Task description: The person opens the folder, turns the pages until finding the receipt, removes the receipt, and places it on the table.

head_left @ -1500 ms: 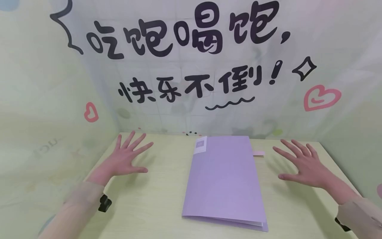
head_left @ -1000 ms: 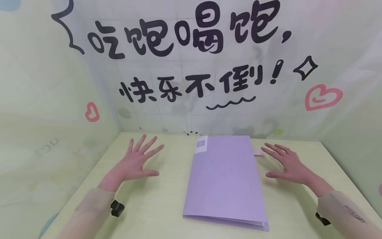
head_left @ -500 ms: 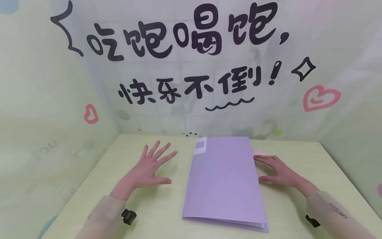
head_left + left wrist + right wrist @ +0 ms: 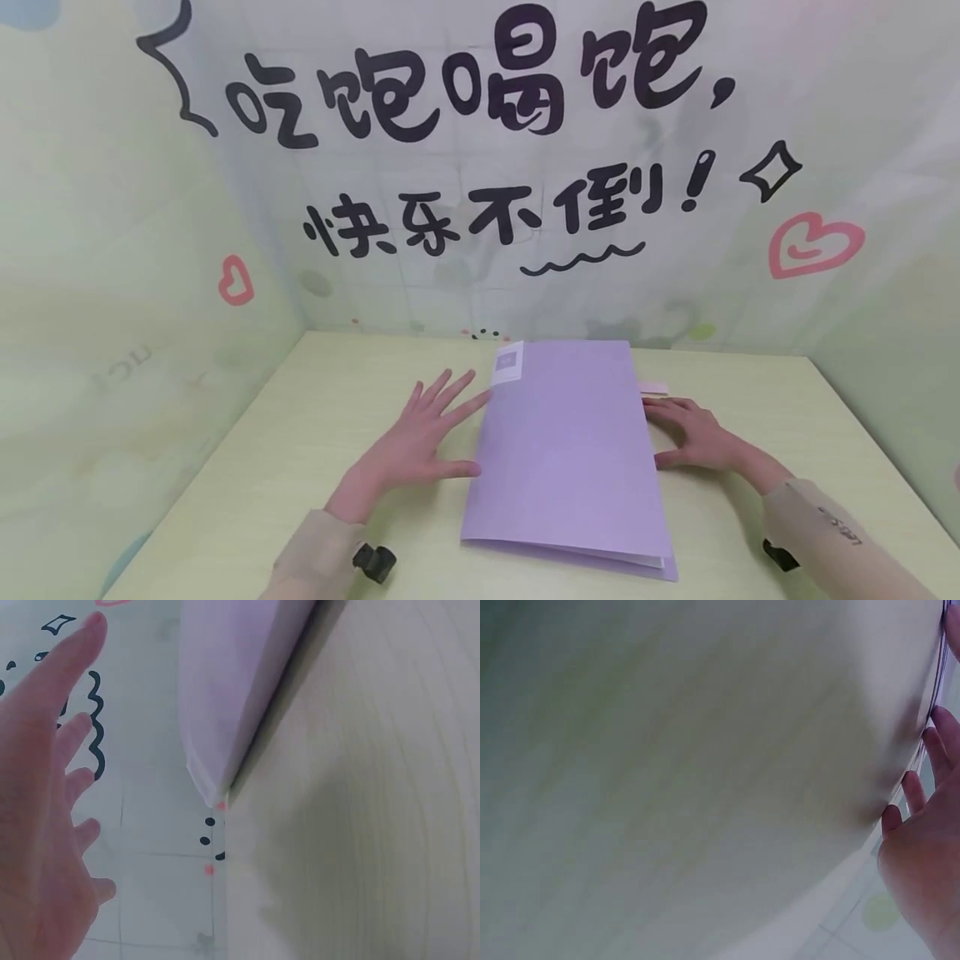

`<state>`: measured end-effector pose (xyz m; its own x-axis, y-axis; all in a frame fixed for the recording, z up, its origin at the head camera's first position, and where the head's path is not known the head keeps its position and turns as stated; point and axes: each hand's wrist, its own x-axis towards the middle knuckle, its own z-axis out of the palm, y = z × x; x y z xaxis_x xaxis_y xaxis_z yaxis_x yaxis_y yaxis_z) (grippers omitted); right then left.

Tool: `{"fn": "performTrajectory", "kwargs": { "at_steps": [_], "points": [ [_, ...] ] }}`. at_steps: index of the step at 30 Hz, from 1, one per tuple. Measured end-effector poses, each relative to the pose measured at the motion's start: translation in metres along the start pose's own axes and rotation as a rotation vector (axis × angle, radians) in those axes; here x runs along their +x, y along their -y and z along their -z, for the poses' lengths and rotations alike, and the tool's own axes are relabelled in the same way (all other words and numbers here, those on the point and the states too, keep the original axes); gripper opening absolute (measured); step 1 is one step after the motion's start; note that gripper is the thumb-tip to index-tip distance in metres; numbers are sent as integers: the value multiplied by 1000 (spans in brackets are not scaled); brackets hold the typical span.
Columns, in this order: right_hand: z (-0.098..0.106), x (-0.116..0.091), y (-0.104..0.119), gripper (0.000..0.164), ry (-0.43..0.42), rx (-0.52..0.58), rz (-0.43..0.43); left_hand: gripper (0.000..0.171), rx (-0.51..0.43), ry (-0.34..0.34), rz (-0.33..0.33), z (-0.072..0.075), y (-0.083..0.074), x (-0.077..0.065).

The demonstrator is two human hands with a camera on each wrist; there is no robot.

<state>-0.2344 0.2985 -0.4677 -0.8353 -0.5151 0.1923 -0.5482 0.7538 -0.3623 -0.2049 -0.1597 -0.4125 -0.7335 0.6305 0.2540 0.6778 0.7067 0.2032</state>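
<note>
Flanking the purple folder (image 4: 566,450) lying closed mid-surface (image 4: 300,467), both hands are spread flat: left hand (image 4: 416,446) touching its left edge, right hand (image 4: 693,433) its right. Lifting the cover probably wants fingertips hooked under that edge, while the left steadies.

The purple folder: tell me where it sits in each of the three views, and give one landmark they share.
Head view: the purple folder lies flat at centre on the table, between the left hand and right hand.
Left wrist view: the purple folder fills the top centre, its corner pointing down.
Right wrist view: only its thin edge shows at the far right, by the fingers.
Shared landmark: the pale wooden table.
</note>
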Motion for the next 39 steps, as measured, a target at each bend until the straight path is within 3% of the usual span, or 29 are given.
{"fn": "performTrajectory", "kwargs": {
  "at_steps": [7, 16, 19, 27, 31, 39],
  "points": [
    [0, -3, -1, 86, 9, -4, 13, 86, -122, 37, -42, -6, -32, 7],
    [0, -6, -1, 88, 17, 31, -5, 80, -253, 59, -28, -24, -71, -5],
    [1, -5, 0, 88, 16, 27, -3, 76, -224, 56, -42, -29, -82, -9],
    [2, -3, 0, 87, 18, 5, -15, 72, -80, -32, -140, -43, -101, -8],
    [2, -1, 1, 87, 25, 12, -25, 70, -39, -40, -151, -49, -110, -6],
    [3, -1, 2, 86, 27, 32, -28, 50, -33, -93, -151, -53, -117, -4]
  ]
}}
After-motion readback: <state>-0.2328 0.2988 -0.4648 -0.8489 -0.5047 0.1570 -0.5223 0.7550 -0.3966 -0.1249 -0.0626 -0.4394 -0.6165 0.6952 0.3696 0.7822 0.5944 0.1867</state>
